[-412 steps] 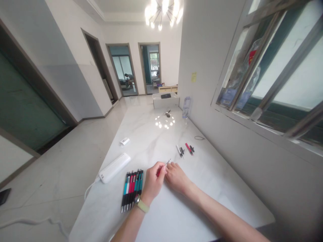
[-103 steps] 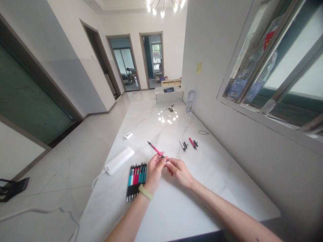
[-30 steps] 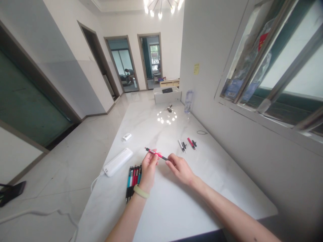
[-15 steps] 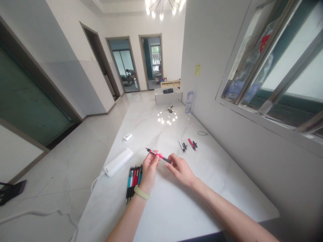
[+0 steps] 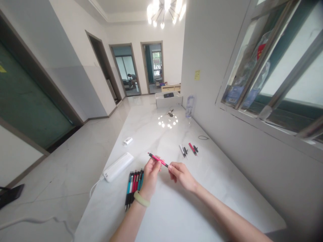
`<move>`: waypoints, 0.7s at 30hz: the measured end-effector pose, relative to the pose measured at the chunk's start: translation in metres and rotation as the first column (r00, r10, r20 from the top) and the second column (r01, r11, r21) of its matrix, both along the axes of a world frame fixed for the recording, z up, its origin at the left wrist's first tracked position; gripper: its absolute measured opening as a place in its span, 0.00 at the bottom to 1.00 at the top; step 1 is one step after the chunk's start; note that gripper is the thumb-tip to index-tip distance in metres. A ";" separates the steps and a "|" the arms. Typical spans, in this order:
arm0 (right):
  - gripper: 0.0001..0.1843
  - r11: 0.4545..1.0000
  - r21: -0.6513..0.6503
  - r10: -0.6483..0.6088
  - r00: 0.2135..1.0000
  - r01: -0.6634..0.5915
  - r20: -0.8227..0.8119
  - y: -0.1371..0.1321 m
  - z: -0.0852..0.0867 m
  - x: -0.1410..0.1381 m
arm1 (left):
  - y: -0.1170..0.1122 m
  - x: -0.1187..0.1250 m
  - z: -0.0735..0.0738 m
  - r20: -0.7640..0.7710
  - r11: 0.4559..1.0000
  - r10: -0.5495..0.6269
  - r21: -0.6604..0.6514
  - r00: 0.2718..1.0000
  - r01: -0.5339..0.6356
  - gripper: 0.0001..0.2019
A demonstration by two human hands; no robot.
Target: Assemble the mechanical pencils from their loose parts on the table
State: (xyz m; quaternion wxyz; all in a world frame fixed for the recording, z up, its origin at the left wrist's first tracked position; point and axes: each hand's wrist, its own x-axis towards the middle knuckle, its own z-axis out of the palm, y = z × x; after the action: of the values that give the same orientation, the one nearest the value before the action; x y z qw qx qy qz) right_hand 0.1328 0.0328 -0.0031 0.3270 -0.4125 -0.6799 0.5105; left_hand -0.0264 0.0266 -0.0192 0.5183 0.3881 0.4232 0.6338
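Observation:
A red and black pen (image 5: 161, 162) is held above the white table, tilted down to the right. My left hand (image 5: 152, 169) pinches its middle between thumb and fingers. The fingers of my right hand (image 5: 182, 174) are closed on its black lower end, hiding the tip. Beside my left wrist lies a row of several pens (image 5: 133, 186) in teal, white and red with black grips, partly covered by my forearm. Beyond my right hand are a taken-apart white pen (image 5: 182, 151) and a taken-apart red pen (image 5: 192, 148), each with black parts next to it.
On the table's left side are a white power strip (image 5: 118, 167) with a cord and a small white adapter (image 5: 128, 140). Farther off are keys (image 5: 171, 113), a white box (image 5: 168, 101) and a clear bottle (image 5: 189, 106) by the wall. A dark loop (image 5: 203, 137) lies at right.
My right fingers have closed more firmly around the pen's lower end, where they were looser before. The pen has turned slightly in my left hand. The view has tilted up a little.

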 end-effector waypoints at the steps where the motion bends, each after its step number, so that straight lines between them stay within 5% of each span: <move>1: 0.25 0.998 -0.067 0.013 0.999 -0.016 -0.050 0.000 -0.001 -0.001 | 0.000 -0.001 0.000 0.007 1.000 0.008 0.011 1.000 -0.008 0.10; 5: 0.28 0.996 -0.087 -0.022 0.992 0.011 -0.128 0.001 -0.006 -0.003 | 0.001 -0.003 0.002 0.062 0.999 0.042 0.009 0.997 -0.042 0.07; 10: 0.24 0.978 0.174 -0.126 0.990 0.113 0.066 0.001 -0.004 0.001 | 0.001 -0.005 0.006 0.146 0.995 0.068 -0.077 0.987 -0.057 0.11; 15: 0.16 0.921 0.380 -0.186 0.949 0.079 0.253 -0.001 0.000 0.001 | 0.004 -0.009 0.003 0.160 0.976 0.168 -0.164 0.973 -0.141 0.18; 21: 0.20 0.926 0.377 -0.138 0.955 0.030 0.263 -0.002 -0.001 -0.002 | 0.005 -0.013 0.004 0.108 0.972 0.191 -0.160 0.976 -0.172 0.16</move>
State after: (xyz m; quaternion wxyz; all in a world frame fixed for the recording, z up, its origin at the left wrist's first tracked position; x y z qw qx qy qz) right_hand 0.1311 0.0303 -0.0044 0.3191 -0.4419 -0.7851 0.2940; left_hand -0.0398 0.0317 -0.0152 0.5108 0.2681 0.4705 0.6677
